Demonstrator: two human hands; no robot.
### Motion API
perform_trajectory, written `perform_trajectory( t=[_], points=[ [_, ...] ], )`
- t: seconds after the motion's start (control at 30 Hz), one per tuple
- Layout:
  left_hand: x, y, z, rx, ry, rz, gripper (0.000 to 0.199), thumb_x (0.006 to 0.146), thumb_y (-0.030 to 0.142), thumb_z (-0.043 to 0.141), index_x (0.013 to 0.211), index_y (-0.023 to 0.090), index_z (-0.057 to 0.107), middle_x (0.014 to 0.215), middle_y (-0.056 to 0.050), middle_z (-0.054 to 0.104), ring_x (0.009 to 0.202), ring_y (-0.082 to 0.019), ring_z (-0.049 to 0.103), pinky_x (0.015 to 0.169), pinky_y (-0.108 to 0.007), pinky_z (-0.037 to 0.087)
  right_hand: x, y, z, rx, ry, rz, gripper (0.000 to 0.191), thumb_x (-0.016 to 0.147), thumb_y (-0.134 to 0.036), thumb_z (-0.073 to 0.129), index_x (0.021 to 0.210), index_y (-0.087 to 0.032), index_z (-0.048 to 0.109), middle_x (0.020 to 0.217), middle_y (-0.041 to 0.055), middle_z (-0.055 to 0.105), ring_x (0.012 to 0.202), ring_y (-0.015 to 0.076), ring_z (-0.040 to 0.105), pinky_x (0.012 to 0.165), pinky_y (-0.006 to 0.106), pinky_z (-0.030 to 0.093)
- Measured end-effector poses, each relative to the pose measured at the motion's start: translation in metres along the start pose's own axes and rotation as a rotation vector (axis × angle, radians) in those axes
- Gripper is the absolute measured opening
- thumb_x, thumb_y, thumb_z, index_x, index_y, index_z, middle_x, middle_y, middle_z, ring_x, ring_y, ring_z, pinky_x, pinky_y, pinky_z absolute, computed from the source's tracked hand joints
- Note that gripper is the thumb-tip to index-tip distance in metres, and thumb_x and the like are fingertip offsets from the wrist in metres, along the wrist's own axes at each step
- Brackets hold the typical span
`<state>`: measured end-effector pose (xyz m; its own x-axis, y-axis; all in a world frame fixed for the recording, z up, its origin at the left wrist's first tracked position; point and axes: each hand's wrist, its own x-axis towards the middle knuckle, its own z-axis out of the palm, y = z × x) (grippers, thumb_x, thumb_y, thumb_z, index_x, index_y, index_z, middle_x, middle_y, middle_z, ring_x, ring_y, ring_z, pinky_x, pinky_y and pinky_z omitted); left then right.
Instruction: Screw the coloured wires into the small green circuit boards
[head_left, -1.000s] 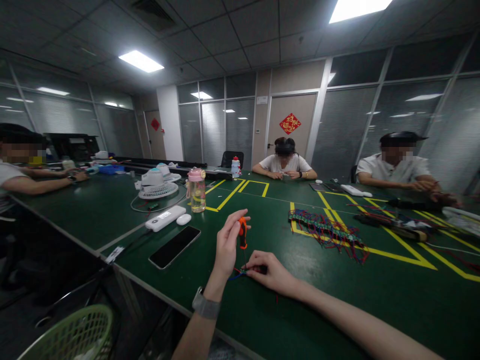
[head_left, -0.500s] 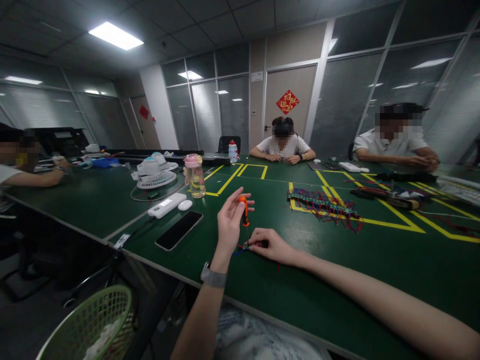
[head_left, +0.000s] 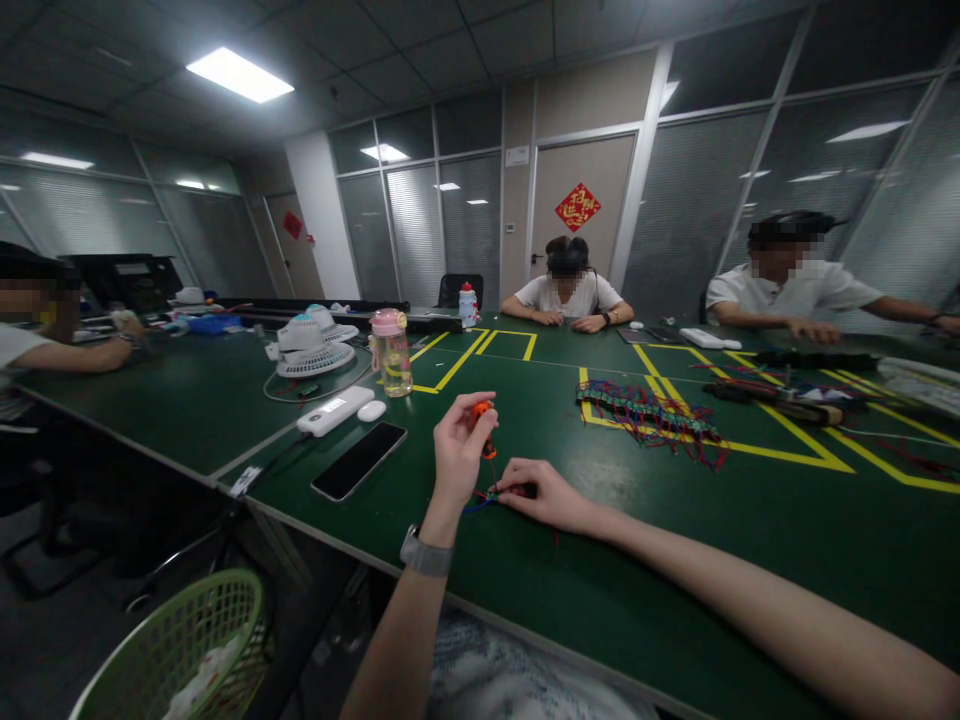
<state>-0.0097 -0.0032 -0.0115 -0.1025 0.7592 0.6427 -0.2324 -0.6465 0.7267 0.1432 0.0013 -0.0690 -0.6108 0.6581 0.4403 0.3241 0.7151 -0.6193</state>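
My left hand (head_left: 459, 450) is closed around the orange and black handle of a screwdriver (head_left: 489, 447). The thin shaft points down at a small green circuit board (head_left: 491, 496) on the table; whether the tip touches a screw is too small to tell. With thumb and fingers pinched, my right hand (head_left: 544, 494) holds the board's right side. Blue wires (head_left: 477, 507) stick out to the left of the board, and red wire shows below my right hand. Part of the board is hidden behind my right fingers.
A phone (head_left: 359, 461), a white power bank (head_left: 335, 411) and a pink-lidded bottle (head_left: 391, 352) stand or lie to the left. Wired circuit boards (head_left: 651, 410) form a row at right. Co-workers sit across the green table (head_left: 247, 400). A green basket (head_left: 176, 640) is below its edge.
My left fingers, spread before, have curled around the screwdriver handle. My right hand keeps its place on the board. The co-worker at far right has stretched out their arms.
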Motion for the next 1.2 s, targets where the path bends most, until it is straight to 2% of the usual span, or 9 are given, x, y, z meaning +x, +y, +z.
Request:
perform_trajectory(
  t=[0.17, 0.27, 0.43, 0.53, 0.63, 0.83, 1.03, 1.13, 1.2],
  points=[
    [0.001, 0.002, 0.001, -0.014, -0.03, 0.0, 0.027, 0.088, 0.031, 0.05, 0.106, 0.019, 0.066, 0.112, -0.008, 0.059, 0.097, -0.017, 0.058, 0.079, -0.026, 0.049, 0.001, -0.003, -0.002, -0.005, -0.009, 0.002, 0.018, 0.083, -0.023, 0.06, 0.092, -0.014, 0.073, 0.078, 0.0054, 0.061, 0.067, 0.013, 0.056, 0.061, 0.024, 0.045],
    [0.001, 0.002, 0.003, -0.102, -0.069, -0.037, 0.03, 0.088, 0.031, 0.05, 0.114, 0.02, 0.062, 0.109, -0.009, 0.063, 0.091, -0.017, 0.061, 0.077, -0.03, 0.051, 0.001, -0.005, -0.003, -0.008, -0.017, -0.002, 0.018, 0.08, -0.022, 0.063, 0.093, -0.013, 0.072, 0.08, 0.0056, 0.061, 0.068, 0.0135, 0.057, 0.062, 0.024, 0.046],
    [0.0, 0.0, -0.001, 0.011, 0.003, 0.037, 0.021, 0.078, 0.026, 0.065, 0.098, 0.019, 0.067, 0.094, -0.004, 0.061, 0.076, -0.01, 0.058, 0.07, -0.021, 0.048, 0.001, -0.005, -0.003, -0.012, -0.027, 0.007, 0.019, 0.077, -0.017, 0.065, 0.094, -0.013, 0.072, 0.082, 0.006, 0.062, 0.07, 0.014, 0.058, 0.064, 0.024, 0.047],
    [0.0, 0.001, -0.001, -0.028, -0.034, 0.012, 0.023, 0.086, 0.029, 0.055, 0.103, 0.02, 0.066, 0.109, -0.006, 0.058, 0.086, -0.013, 0.059, 0.075, -0.024, 0.049, 0.001, -0.005, -0.003, -0.011, -0.02, 0.016, 0.019, 0.076, -0.015, 0.066, 0.094, -0.013, 0.072, 0.081, 0.0057, 0.062, 0.07, 0.0138, 0.058, 0.063, 0.024, 0.047],
    [0.0, 0.003, 0.002, -0.076, -0.083, -0.027, 0.03, 0.09, 0.029, 0.047, 0.115, 0.021, 0.061, 0.108, -0.008, 0.061, 0.089, -0.016, 0.061, 0.076, -0.028, 0.051, 0.001, -0.005, -0.003, -0.032, 0.0, 0.038, 0.018, 0.074, -0.015, 0.067, 0.092, -0.013, 0.073, 0.079, 0.0052, 0.062, 0.068, 0.0137, 0.057, 0.062, 0.024, 0.046],
    [0.008, 0.006, 0.004, 0.241, -0.085, 0.085, 0.019, 0.081, 0.029, 0.062, 0.096, 0.019, 0.068, 0.091, -0.004, 0.059, 0.08, -0.013, 0.058, 0.071, -0.024, 0.048, 0.006, 0.002, 0.001, -0.073, 0.033, 0.086, 0.012, 0.072, -0.014, 0.068, 0.083, -0.013, 0.072, 0.077, 0.0041, 0.061, 0.067, 0.0136, 0.056, 0.061, 0.023, 0.045],
    [0.041, 0.013, -0.004, 0.362, -0.361, 0.039, 0.029, 0.089, 0.028, 0.048, 0.113, 0.023, 0.064, 0.125, -0.007, 0.055, 0.113, -0.02, 0.052, 0.094, -0.033, 0.042, 0.026, 0.018, 0.002, -0.074, 0.053, 0.091, 0.008, 0.071, -0.015, 0.068, 0.078, -0.013, 0.07, 0.073, 0.0015, 0.059, 0.06, 0.0108, 0.052, 0.056, 0.022, 0.042],
    [0.055, 0.014, -0.011, 0.219, -0.548, -0.15, 0.032, 0.088, 0.028, 0.049, 0.117, 0.02, 0.061, 0.116, -0.009, 0.062, 0.104, -0.021, 0.059, 0.092, -0.036, 0.045, 0.034, 0.024, 0.003, -0.06, 0.057, 0.1, 0.007, 0.071, -0.015, 0.068, 0.077, -0.013, 0.07, 0.072, 0.0013, 0.059, 0.059, 0.0103, 0.052, 0.055, 0.021, 0.042],
    [0.059, 0.01, -0.016, 0.124, -0.551, -0.21, 0.033, 0.083, 0.029, 0.057, 0.113, 0.017, 0.062, 0.107, -0.01, 0.066, 0.095, -0.021, 0.063, 0.087, -0.036, 0.048, 0.035, 0.026, 0.003, -0.063, 0.068, 0.105, 0.008, 0.071, -0.016, 0.068, 0.078, -0.012, 0.07, 0.073, 0.0016, 0.059, 0.06, 0.0103, 0.052, 0.056, 0.021, 0.042]
  ],
)
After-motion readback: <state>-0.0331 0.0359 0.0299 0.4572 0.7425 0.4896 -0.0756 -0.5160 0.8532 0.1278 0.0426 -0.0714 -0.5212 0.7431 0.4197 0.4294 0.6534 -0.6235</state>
